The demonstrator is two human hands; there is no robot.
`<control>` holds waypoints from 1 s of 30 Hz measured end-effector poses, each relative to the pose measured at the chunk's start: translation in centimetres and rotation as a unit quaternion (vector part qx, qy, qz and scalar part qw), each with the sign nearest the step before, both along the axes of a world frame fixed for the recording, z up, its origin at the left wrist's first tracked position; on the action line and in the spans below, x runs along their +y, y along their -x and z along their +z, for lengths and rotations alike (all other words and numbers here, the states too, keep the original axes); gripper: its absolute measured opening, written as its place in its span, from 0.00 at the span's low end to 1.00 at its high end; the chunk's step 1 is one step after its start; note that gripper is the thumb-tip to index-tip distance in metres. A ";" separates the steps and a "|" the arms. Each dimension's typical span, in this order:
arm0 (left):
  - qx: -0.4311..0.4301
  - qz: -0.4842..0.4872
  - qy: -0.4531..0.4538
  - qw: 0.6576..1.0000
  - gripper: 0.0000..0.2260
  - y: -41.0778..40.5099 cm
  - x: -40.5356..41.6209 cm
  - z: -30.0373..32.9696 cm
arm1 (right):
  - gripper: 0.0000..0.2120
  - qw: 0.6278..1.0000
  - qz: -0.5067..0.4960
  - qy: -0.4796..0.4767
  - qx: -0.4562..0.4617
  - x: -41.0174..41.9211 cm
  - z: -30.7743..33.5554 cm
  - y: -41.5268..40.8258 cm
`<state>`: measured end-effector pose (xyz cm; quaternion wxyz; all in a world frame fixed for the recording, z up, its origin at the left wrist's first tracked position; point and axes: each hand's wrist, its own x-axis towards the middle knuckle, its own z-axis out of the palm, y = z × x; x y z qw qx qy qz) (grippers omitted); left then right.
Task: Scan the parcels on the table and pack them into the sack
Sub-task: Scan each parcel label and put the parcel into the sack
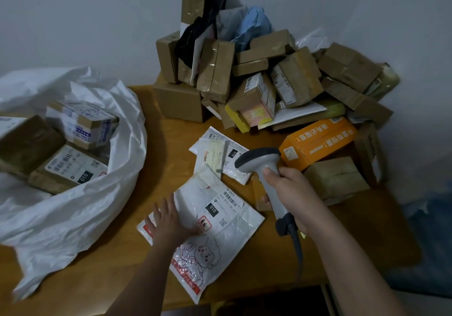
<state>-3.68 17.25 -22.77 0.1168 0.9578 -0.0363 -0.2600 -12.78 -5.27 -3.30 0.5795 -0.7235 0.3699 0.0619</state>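
Head view: we are pressing left hand [168, 220], fingers spread flat, on white mailer [208, 227] near table's front edge. Right hand [288, 188] is gripping scanner [264, 176] just right of mailer, head angling toward label [227, 200]. Sack [73, 169] is lying left of mailer.

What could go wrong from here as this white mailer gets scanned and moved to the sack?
1. The scanner in the right hand points toward the smaller mailers beyond, so it might read a wrong label.
2. The left hand lies flat on the white mailer; the slick bag could slide over the table edge.
3. The parcel pile is stacked loosely; pulling one out may topple others.
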 end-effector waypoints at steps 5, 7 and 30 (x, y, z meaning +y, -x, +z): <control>0.056 0.075 0.016 0.996 0.63 0.6 0.5 -0.5 | 0.12 1.000 0.008 0.004 0.011 0.3 -0.2 0.0; 0.108 0.154 0.081 0.979 0.56 0.7 0.9 -0.4 | 0.12 1.000 0.011 0.008 0.015 0.6 -0.1 -0.1; 0.154 0.406 0.546 0.716 0.21 1.1 3.8 4.1 | 0.14 0.992 0.100 0.030 -0.070 3.0 7.8 -1.0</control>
